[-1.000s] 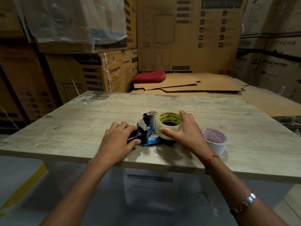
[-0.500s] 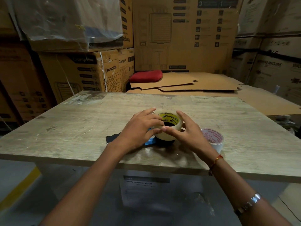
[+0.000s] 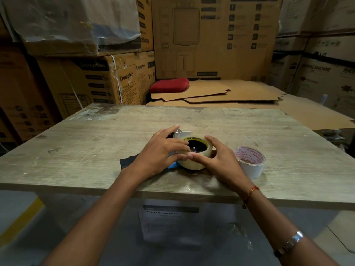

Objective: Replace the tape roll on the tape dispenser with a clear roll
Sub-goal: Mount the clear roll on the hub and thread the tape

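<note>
While the tape dispenser [image 3: 177, 134] lies on its side on the table [image 3: 96, 150], both the left hand [image 3: 160, 153] and right hand [image 3: 219, 160] grip the clear roll [image 3: 194, 162] seated on it, with a white roll [image 3: 250, 164] just right.

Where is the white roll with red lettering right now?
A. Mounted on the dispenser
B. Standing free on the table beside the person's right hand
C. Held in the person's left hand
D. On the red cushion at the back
B: the white roll stands on the table just past the right hand, ungripped.
</note>
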A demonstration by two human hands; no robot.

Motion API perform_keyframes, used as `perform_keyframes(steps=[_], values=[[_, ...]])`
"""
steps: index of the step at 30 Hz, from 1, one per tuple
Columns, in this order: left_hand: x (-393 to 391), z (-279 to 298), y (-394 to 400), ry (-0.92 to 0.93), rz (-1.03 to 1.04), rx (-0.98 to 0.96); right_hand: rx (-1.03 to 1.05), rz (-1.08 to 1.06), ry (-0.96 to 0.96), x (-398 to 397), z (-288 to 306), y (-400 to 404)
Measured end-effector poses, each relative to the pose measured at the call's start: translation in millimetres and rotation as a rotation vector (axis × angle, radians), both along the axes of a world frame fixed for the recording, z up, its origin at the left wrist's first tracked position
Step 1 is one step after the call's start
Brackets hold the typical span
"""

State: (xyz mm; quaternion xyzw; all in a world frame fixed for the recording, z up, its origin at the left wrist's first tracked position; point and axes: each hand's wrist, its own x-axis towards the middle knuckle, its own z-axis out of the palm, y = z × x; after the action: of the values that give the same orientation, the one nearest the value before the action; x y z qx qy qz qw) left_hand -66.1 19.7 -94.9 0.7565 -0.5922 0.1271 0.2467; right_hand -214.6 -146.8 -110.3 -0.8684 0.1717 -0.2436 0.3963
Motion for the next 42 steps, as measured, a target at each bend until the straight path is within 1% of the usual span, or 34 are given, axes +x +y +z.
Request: perform_keyframes(steps=[8,13,16,18,21,22,23,25,27,30,32,34,37,42], values=[[-7.4,-0.3,0.2,-0.003,0.038,-0.007,-0.009,-0.015,-0.005,-2.4,-7.4,1.7],[-10.8,1.2,0.8,0.001,0.060,0.027,-0.013,0.005,0.006,-3.6,-6.3,2.7],[-12.0,1.5,4.3,-0.007,0.065,0.092,-0.001,0.024,0.002,-5.3,-5.1,6.3],[-11.7,5.4,9.9,-0.008,0.115,0.150,-0.019,0.023,-0.007,-5.8,-5.1,10.4],[-9.2,10.9,22.8,-0.027,0.301,0.132,-0.136,-0.035,-0.007,-4.3,-8.7,13.2],[-8.0,11.1,28.4,0.002,0.352,0.124,-0.202,-0.061,-0.011,-4.2,-10.3,13.2],[-7.0,11.6,34.7,0.070,0.382,0.125,-0.278,-0.087,-0.016,-4.6,-11.3,14.0],[-3.8,12.4,47.4,0.244,0.412,0.154,-0.427,-0.122,-0.035,-5.3,-13.0,16.5],[-3.0,15.8,58.0,0.351,0.440,0.174,-0.548,-0.127,-0.079,-5.8,-14.1,18.9],[-10.0,22.8,68.0,0.434,0.448,0.185,-0.679,-0.116,-0.147,-5.7,-17.2,20.7],[-17.1,26.5,72.1,0.427,0.445,0.234,-0.717,-0.120,-0.147,-4.9,-19.2,20.9],[-23.3,30.2,74.9,0.440,0.412,0.246,-0.705,-0.131,-0.129,-3.1,-20.6,18.7],[-34.7,33.6,75.1,0.498,0.322,0.250,-0.618,-0.152,-0.090,0.0,-18.6,12.0],[-52.7,29.8,66.3,0.613,0.240,0.169,-0.296,-0.087,-0.169,-2.8,-9.8,14.1]])
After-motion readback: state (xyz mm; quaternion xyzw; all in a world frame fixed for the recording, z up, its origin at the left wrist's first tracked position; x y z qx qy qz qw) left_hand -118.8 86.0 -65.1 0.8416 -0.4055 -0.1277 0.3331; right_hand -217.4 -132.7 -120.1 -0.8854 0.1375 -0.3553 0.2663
